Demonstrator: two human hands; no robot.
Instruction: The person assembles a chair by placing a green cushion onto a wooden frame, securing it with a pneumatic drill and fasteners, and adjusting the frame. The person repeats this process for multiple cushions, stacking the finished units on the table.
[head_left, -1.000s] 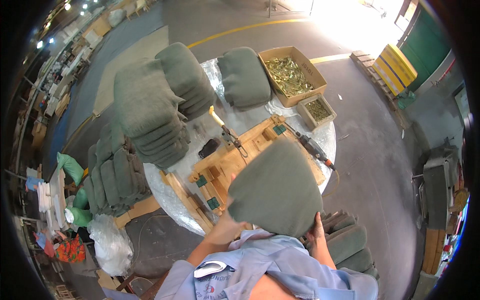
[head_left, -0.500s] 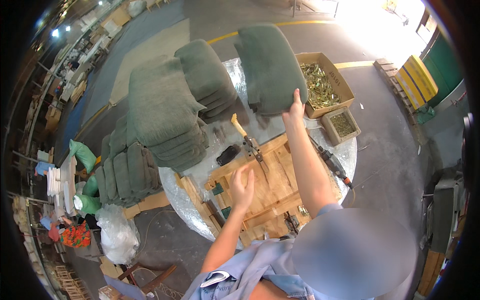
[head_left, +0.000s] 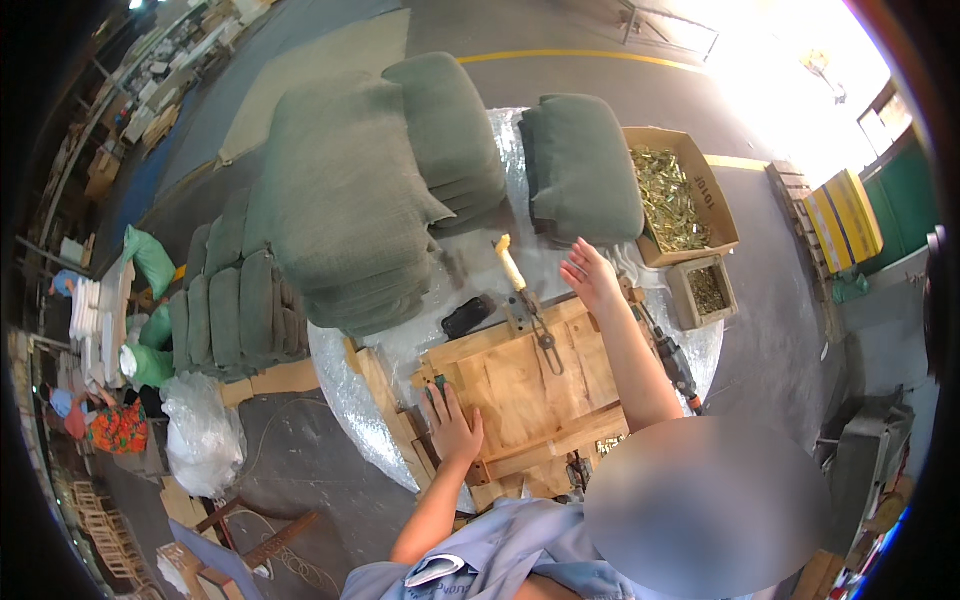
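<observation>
My left hand (head_left: pixel 453 432) lies on the left side of a wooden jig (head_left: pixel 525 395), fingers stretched over a small green piece at its edge. Just beyond the jig's far right corner, my right hand (head_left: pixel 593 275) is in the air, palm turned inward, fingers apart and holding nothing. In front of it sits a short stack of dark green fabric-covered pads (head_left: pixel 588 165). A toggle clamp with a pale yellow handle (head_left: pixel 511 264) is fixed at the jig's far edge. Left of the clamp lies a small black object (head_left: pixel 468 316).
Taller stacks of green pads (head_left: pixel 345 180) stand at the table's far left. A cardboard box of brass-coloured metal parts (head_left: pixel 665 200) and a smaller tray of small parts (head_left: pixel 703 290) are at the right. A power tool (head_left: pixel 673 362) lies along the jig's right side.
My right hand has let go of a green pad, now on the right-hand stack, and drawn back. My left hand has come down onto the jig's left edge.
</observation>
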